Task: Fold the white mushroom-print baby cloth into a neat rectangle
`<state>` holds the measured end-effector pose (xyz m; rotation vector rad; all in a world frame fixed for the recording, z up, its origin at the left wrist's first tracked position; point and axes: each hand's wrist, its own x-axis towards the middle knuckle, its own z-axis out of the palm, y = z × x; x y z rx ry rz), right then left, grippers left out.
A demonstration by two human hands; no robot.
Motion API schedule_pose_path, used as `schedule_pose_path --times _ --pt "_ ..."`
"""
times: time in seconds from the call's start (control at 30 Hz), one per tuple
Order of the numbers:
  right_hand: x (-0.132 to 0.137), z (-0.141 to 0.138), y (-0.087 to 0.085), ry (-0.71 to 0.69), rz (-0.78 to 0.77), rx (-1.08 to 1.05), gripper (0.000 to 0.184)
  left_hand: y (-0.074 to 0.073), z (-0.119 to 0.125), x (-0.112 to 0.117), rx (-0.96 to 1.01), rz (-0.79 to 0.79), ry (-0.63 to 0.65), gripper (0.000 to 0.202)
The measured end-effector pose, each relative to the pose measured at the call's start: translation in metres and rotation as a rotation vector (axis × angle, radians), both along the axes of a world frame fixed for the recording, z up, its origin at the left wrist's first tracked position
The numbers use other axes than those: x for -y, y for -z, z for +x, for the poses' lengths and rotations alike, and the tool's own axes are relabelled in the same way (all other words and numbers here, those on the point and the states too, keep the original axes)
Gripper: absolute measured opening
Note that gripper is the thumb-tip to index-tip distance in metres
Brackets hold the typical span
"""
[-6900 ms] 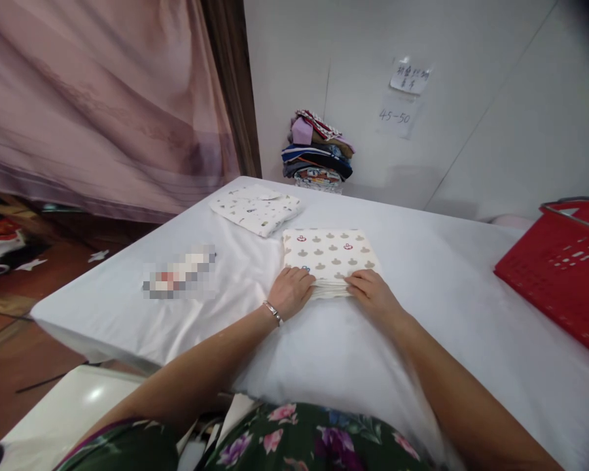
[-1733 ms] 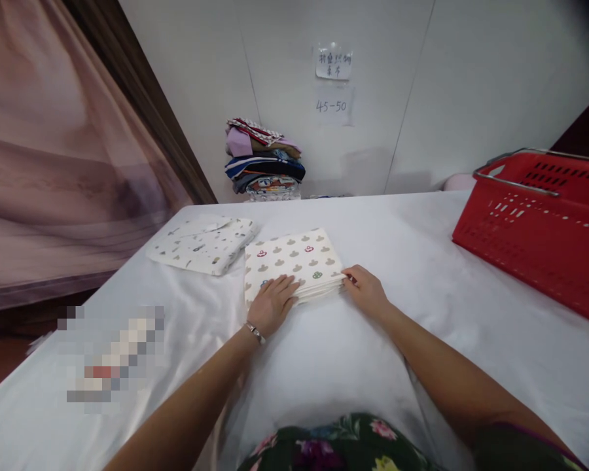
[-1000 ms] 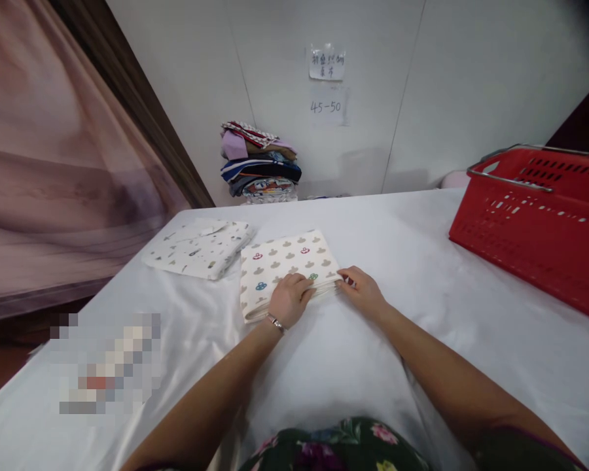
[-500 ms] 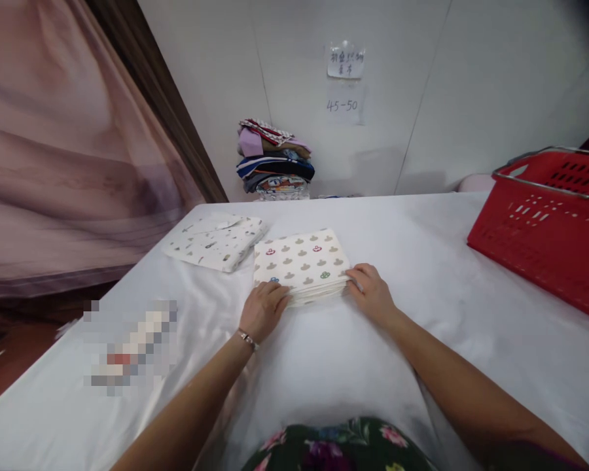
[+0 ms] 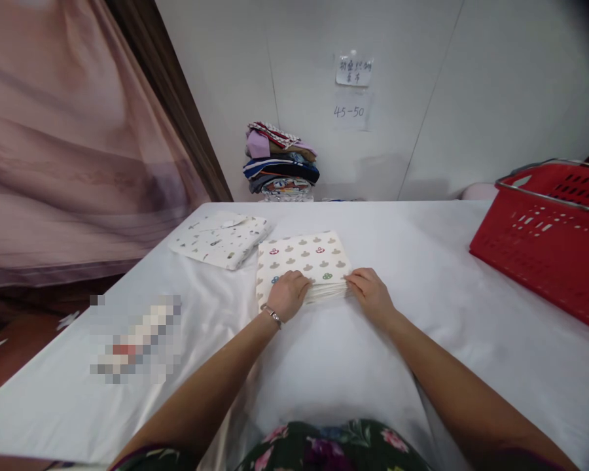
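A folded cream cloth (image 5: 302, 255) printed with grey, red, blue and green motifs lies on the white-covered table in front of me. Its near side shows several stacked layers. My left hand (image 5: 288, 294) pinches the top layer at the middle of the near edge, lifting it slightly. At the near right corner, my right hand (image 5: 370, 293) grips the cloth between thumb and fingers. A second folded white cloth (image 5: 220, 241) with small dark prints rests just behind and to the left, close to the first.
A red plastic basket (image 5: 544, 242) with a metal handle stands on the right of the table (image 5: 324, 366). Behind the far edge rises a pile of folded fabrics (image 5: 282, 163) against the wall. A pink curtain (image 5: 78, 131) hangs at left; a blurred-out item (image 5: 137, 340) lies on the left side.
My left hand has slid right along the near edge and now pinches the top layer there. The right hand stays at the right corner. The view has shifted slightly.
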<state>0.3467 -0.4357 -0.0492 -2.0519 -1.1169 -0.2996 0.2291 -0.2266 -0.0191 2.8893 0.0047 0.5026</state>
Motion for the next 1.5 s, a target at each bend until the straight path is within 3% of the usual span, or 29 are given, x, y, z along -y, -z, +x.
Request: schedule_pose_path --times 0.27,0.5,0.8,1.07,1.23,1.37,1.5 --pt "0.002 -0.002 -0.001 -0.023 -0.019 0.053 0.025 0.01 -0.008 0.003 0.037 0.105 0.052 0.028" --pt "0.004 0.001 0.004 -0.036 -0.06 0.109 0.024 0.012 -0.006 -0.003 0.029 0.083 0.067 0.024" --pt "0.004 0.004 0.007 -0.046 0.004 0.013 0.022 0.008 -0.003 0.0 0.069 0.052 0.026 0.021" --pt "0.003 0.002 0.001 -0.045 -0.003 0.205 0.026 0.011 -0.003 0.001 0.116 0.139 0.014 0.022" --pt "0.004 0.001 0.0 -0.072 -0.071 0.33 0.032 0.017 -0.004 -0.002 0.103 0.185 0.032 0.021" --pt "0.004 0.0 -0.001 -0.059 -0.17 0.338 0.036 0.023 -0.005 -0.006 0.125 0.211 0.079 0.025" --pt "0.004 -0.001 0.0 -0.051 -0.177 0.332 0.033 0.026 -0.006 -0.008 0.145 0.236 0.11 0.027"
